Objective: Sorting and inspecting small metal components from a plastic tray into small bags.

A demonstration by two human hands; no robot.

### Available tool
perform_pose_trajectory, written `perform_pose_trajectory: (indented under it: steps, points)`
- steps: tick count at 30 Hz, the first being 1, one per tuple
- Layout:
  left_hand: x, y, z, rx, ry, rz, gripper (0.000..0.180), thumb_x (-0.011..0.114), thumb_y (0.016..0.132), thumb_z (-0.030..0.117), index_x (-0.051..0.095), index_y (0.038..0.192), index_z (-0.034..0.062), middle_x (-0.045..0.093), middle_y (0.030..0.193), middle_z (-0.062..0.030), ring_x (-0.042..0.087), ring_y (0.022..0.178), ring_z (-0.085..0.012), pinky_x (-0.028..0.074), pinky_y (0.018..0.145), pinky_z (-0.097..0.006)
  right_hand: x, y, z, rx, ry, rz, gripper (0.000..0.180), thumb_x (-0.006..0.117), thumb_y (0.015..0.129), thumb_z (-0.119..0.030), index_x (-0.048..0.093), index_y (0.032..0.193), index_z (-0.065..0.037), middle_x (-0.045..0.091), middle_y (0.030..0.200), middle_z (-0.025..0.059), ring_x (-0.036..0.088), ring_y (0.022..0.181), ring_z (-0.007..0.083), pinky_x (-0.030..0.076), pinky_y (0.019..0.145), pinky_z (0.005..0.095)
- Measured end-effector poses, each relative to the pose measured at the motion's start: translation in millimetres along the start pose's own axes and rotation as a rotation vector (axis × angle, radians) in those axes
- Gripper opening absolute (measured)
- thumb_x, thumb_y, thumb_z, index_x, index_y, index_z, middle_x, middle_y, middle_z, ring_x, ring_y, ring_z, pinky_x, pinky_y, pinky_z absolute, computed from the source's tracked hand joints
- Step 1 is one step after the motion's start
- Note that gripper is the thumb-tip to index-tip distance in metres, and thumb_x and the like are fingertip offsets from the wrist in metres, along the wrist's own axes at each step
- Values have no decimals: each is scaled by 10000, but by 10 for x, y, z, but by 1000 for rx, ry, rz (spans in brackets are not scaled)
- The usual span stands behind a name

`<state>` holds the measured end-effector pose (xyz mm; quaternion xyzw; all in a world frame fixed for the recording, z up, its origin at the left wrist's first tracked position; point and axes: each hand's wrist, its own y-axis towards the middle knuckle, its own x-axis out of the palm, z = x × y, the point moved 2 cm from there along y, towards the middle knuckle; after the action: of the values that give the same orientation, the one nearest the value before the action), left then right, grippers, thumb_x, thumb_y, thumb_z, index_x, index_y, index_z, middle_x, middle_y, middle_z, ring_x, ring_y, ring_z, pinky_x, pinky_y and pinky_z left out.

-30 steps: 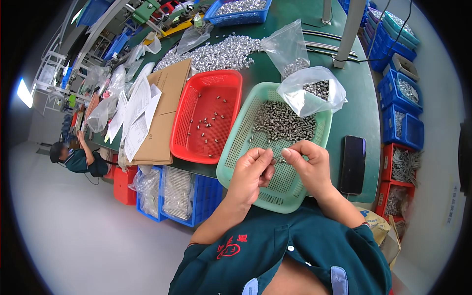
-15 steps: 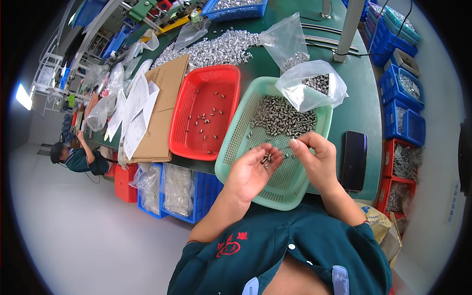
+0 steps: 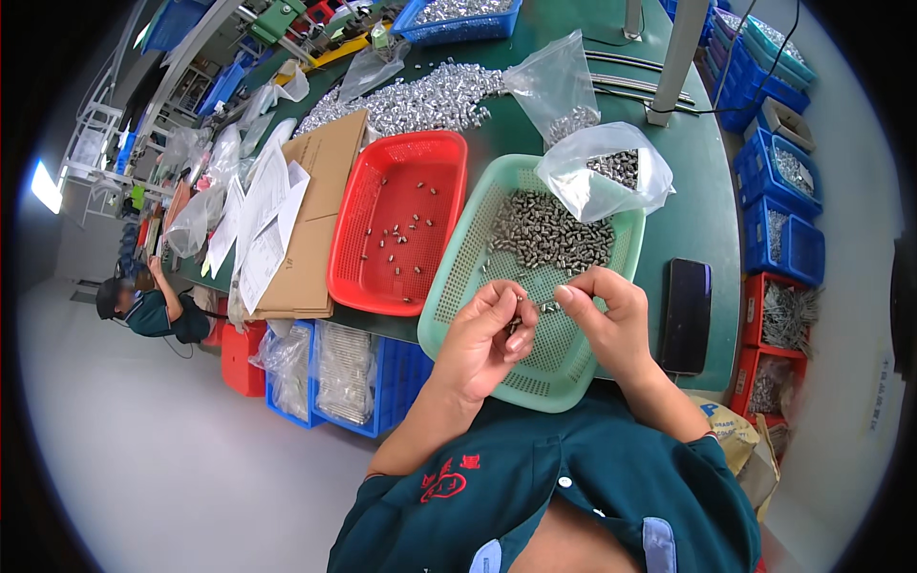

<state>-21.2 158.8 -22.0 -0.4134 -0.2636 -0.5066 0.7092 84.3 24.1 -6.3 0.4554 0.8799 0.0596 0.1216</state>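
A green perforated tray (image 3: 457, 279) lies before me on the green table, with a heap of small grey metal parts (image 3: 552, 234) at its far end. My left hand (image 3: 485, 336) hovers over the tray's near half, fingers curled around a few of the small parts. My right hand (image 3: 611, 320) is beside it, thumb and forefinger pinching a small metal part near the left hand's fingertips. A clear plastic bag (image 3: 600, 175) holding more parts rests on the tray's far right corner.
A red perforated tray (image 3: 355, 229) with scattered parts sits left of the green one, next to cardboard and papers (image 3: 301, 220). A black phone (image 3: 684, 315) lies on the right. Shiny parts are piled at the back (image 3: 411, 100). Blue and red bins line both sides. Another person (image 3: 143, 306) works at far left.
Both hands have shifted slightly toward me over the tray. The left hand has turned palm-in with parts in its curled fingers, and the right fingertips have come close to it.
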Motion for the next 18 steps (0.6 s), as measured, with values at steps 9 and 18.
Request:
perform_pose_trajectory:
  steps: [9, 18]
  points:
    - [37, -16, 6, -21, 27, 8, 150, 554, 935, 205, 580, 974, 63, 590, 808, -52, 464, 581, -83, 363, 491, -217, 38, 14, -27, -73, -25, 20, 167, 683, 824, -104, 599, 742, 15, 574, 656, 52, 526, 604, 111, 409, 547, 252]
    - [-11, -12, -4, 33, 71, 42, 115, 559, 931, 164, 581, 970, 59, 603, 848, -65, 460, 596, -74, 353, 508, -196, 53, 40, -14, -73, -4, 59, 135, 692, 803, -88, 621, 741, 9, 560, 613, 58, 514, 549, 122, 398, 494, 265]
